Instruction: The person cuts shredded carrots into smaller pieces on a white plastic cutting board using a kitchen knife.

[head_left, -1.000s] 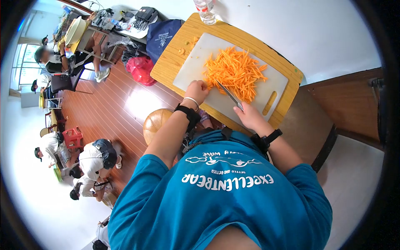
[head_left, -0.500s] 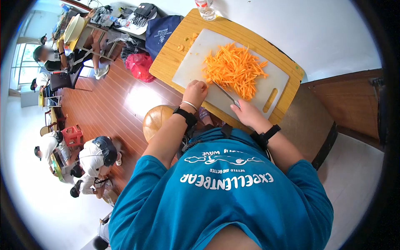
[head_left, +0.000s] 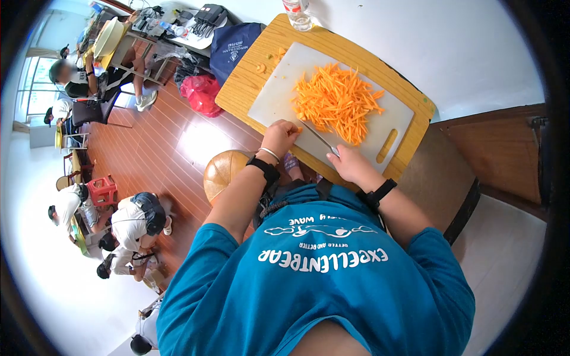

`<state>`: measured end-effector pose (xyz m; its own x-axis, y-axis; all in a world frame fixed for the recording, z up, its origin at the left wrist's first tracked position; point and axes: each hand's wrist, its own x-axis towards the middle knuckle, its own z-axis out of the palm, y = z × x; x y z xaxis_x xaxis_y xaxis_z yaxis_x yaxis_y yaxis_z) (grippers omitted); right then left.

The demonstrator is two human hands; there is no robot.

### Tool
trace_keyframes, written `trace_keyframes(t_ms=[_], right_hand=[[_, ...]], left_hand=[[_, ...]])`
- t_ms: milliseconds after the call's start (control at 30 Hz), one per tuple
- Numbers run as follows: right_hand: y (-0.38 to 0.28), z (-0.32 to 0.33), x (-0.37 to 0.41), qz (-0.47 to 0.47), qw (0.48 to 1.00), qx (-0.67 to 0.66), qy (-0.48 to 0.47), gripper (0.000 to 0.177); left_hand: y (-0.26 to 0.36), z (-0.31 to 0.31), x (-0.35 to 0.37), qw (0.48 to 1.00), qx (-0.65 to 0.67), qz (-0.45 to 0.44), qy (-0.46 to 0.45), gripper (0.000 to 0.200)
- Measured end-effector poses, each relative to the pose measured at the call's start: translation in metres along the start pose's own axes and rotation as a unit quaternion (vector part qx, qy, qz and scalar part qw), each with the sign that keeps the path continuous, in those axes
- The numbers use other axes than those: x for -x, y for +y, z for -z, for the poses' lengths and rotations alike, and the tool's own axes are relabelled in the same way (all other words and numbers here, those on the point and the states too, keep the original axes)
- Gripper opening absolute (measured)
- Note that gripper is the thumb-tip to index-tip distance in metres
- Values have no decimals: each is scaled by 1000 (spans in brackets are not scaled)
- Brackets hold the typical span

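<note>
On the white cutting board (head_left: 267, 107) lies a large heap of shredded carrot (head_left: 337, 102). My right hand (head_left: 351, 162) is wrapped round the handle of a kitchen knife (head_left: 319, 137), whose blade slants across the board towards my left hand. My left hand (head_left: 279, 137) is closed at the board's near edge, its fingertips on a small piece of carrot (head_left: 299, 129) beside the blade's tip. Most of that piece is hidden under the fingers.
The board rests on a small wooden table (head_left: 240, 83). At its far edge stands a clear bottle (head_left: 301, 22). A navy bag (head_left: 233, 48) and a red plastic bag (head_left: 202, 95) are to the left. A round brown stool (head_left: 227, 173) is near my left arm; several people sit farther left.
My left fingers have shifted slightly, and a bit of orange carrot now shows at their tips. The knife has moved slightly towards my left hand. The carrot heap looks the same.
</note>
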<state>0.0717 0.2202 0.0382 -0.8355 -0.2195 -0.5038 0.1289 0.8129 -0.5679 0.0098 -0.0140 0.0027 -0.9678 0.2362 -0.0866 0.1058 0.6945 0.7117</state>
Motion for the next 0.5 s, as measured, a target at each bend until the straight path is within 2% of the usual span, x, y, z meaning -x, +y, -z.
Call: trace_keyframes(t_ms=[67, 167, 267, 500], right_hand=[[0, -2, -2, -5, 1000, -4, -1, 39], [-3, -2, -4, -1, 1000, -11, 5, 39], [-8, 1, -6, -4, 1000, -8, 3, 38], [-6, -4, -11, 2, 1000, -2, 15, 38]], left_hand=[[-3, -4, 0, 998, -10, -55, 42, 9], [-6, -6, -1, 994, -12, -91, 56, 8], [-5, -11, -1, 997, -17, -46, 64, 10], [-3, -11, 2, 998, -5, -36, 58, 9]])
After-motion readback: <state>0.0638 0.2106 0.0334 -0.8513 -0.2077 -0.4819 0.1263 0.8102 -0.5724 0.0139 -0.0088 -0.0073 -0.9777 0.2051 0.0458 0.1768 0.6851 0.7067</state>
